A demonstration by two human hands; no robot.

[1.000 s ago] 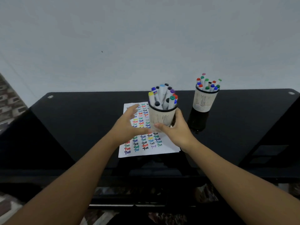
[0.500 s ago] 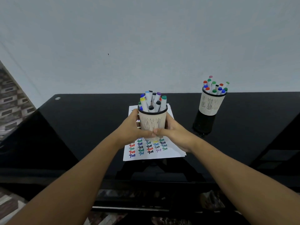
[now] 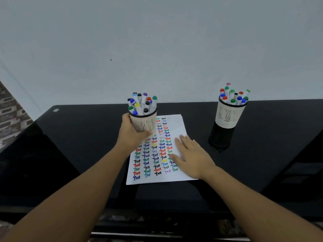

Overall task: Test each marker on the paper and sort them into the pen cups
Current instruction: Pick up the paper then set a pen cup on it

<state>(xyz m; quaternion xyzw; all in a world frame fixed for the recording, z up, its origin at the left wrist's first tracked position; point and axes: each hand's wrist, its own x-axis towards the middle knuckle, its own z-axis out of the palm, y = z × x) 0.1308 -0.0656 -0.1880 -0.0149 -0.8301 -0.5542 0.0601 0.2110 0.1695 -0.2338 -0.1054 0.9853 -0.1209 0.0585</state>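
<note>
My left hand [image 3: 130, 135] grips a cream slotted pen cup [image 3: 144, 122] with a black rim, packed with several capped markers [image 3: 141, 103], over the upper left corner of the paper. The white paper [image 3: 176, 130] lies on the black table and is covered with rows of "Test" in many colours. On its right side my right hand [image 3: 191, 155] rests flat with straight fingers. A second cream pen cup [image 3: 228, 116] with several markers [image 3: 233, 95] stands apart at the back right.
The glossy black table [image 3: 78, 137] reflects the right cup. A pale wall rises right behind the table's far edge. A patterned floor shows at the far left, and a lower shelf edge runs beneath the table's front.
My right hand let go of the cup and came down flat on the paper. My left hand alone carried the cup leftwards and towards the back.
</note>
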